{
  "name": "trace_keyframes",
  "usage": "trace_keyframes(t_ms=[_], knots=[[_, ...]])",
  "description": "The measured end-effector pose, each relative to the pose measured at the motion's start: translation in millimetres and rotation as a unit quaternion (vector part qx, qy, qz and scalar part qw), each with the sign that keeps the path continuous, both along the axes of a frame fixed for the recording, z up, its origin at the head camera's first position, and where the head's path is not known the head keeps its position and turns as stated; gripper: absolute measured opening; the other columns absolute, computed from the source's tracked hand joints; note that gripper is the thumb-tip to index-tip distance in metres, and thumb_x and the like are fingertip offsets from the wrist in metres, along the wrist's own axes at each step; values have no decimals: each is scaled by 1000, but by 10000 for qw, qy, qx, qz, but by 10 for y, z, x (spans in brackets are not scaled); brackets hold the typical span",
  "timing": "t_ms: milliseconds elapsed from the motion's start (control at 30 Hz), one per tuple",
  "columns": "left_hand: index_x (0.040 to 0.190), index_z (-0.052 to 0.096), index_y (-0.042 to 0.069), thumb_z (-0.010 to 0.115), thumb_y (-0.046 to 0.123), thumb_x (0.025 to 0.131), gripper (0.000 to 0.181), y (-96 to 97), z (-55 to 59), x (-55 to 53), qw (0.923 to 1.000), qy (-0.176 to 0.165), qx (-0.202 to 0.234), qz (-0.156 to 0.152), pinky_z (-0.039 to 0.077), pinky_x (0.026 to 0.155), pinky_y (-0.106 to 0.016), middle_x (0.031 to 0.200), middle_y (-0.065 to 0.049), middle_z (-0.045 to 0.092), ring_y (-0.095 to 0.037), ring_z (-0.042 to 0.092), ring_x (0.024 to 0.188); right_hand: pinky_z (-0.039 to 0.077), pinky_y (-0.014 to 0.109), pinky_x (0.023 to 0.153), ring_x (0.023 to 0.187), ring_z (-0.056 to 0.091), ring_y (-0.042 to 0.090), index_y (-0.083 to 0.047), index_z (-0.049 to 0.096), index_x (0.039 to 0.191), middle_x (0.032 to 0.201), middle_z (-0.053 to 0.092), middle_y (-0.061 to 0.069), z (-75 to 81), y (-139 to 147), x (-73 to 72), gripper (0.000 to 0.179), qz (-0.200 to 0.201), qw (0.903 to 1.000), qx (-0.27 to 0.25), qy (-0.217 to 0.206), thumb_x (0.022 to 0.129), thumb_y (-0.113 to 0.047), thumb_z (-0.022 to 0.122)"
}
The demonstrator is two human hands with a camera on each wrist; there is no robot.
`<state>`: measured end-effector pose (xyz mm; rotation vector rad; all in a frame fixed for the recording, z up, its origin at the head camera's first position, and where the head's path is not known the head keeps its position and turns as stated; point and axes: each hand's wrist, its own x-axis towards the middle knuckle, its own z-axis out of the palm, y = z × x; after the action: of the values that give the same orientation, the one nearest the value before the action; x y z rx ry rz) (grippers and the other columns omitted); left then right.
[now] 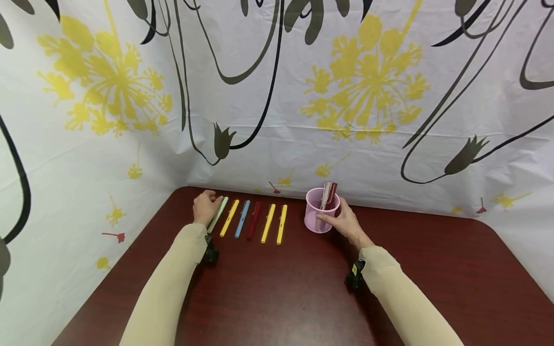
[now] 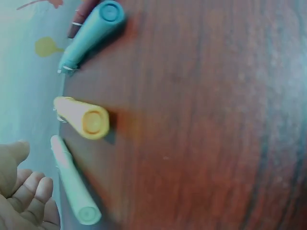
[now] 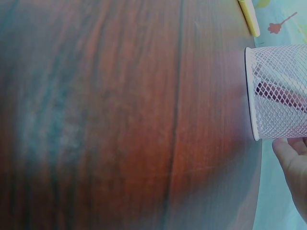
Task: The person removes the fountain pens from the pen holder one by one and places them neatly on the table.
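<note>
My left hand (image 1: 205, 208) is beside the light green pen (image 1: 218, 215) at the left end of a row; in the left wrist view its loosely bent fingers (image 2: 29, 191) hold nothing. Rightward from there lie a yellow pen (image 1: 229, 218), a blue pen (image 1: 242, 219), a dark red pen (image 1: 254, 220) and two more yellow pens (image 1: 268, 223). With the thumb in front and the fingers behind, my right hand (image 1: 346, 224) grips a pink mesh pen cup (image 1: 318, 224). A pale pen (image 1: 324, 196) and a dark red pen (image 1: 332, 193) lean inside it.
The dark reddish-brown table (image 1: 277, 293) has its back edge just behind the pens and cup. A white patterned sheet (image 1: 268, 105) hangs along the back and left sides. Each wrist carries a small black camera (image 1: 210, 252).
</note>
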<state>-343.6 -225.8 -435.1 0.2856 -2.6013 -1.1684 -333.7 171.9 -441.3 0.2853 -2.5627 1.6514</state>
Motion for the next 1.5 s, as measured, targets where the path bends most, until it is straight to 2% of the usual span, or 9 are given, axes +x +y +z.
trace_keyframes(t_ms=[200, 467, 567, 733, 1033, 1267, 1500], knots=[[129, 54, -1, 56, 26, 95, 43, 49, 76, -4, 9981, 349, 501, 27, 48, 89, -48, 120, -23, 60, -36, 59, 106, 32, 47, 106, 126, 40, 33, -2, 34, 140, 136, 46, 21, -1, 20, -13, 81, -16, 10000, 56, -18, 76, -22, 79], [125, 56, 0, 59, 26, 93, 41, 313, 191, 21, 9920, 564, 1082, -316, 50, 89, -43, 120, -21, 60, -33, 60, 109, 33, 47, 105, 125, 41, 34, -2, 35, 139, 135, 46, 21, 12, 25, -14, 81, -7, 9999, 111, 40, 75, -21, 80], [125, 57, 1, 60, 26, 93, 41, 466, 255, 32, 9896, 563, 1238, -478, 51, 89, -42, 120, -20, 61, -32, 60, 110, 33, 48, 106, 126, 41, 33, -2, 35, 139, 135, 47, 21, 13, 30, -16, 80, -26, 9999, 105, 54, 74, -20, 80], [125, 56, 1, 62, 26, 92, 42, 770, 367, 82, 9830, 593, 1464, -940, 50, 89, -42, 120, -19, 62, -32, 60, 110, 31, 48, 107, 126, 40, 34, -2, 35, 139, 135, 46, 21, 1, 40, -26, 80, -35, 9999, 88, 42, 75, -19, 80], [123, 60, 3, 66, 26, 89, 42, 1413, 482, 120, 9653, 592, 1787, -1809, 52, 88, -38, 116, -13, 66, -28, 63, 107, 31, 51, 107, 126, 40, 35, -2, 35, 139, 136, 46, 22, 4, 37, -25, 81, -26, 10000, 17, 23, 75, -20, 80], [117, 64, 3, 69, 22, 87, 36, 1838, 555, 99, 9642, 612, 1721, -1923, 53, 83, -32, 110, -12, 69, -25, 66, 102, 30, 49, 108, 126, 40, 33, -2, 35, 139, 135, 47, 21, 3, 21, -24, 80, -48, 10000, -19, 49, 75, -20, 80], [113, 65, 0, 68, 16, 86, 32, 2082, 588, 64, 9633, 613, 1755, -1937, 54, 82, -31, 106, -14, 70, -24, 66, 101, 30, 49, 108, 126, 40, 33, -2, 35, 139, 136, 46, 21, -1, 16, -8, 81, -11, 10000, -34, 31, 75, -21, 80]])
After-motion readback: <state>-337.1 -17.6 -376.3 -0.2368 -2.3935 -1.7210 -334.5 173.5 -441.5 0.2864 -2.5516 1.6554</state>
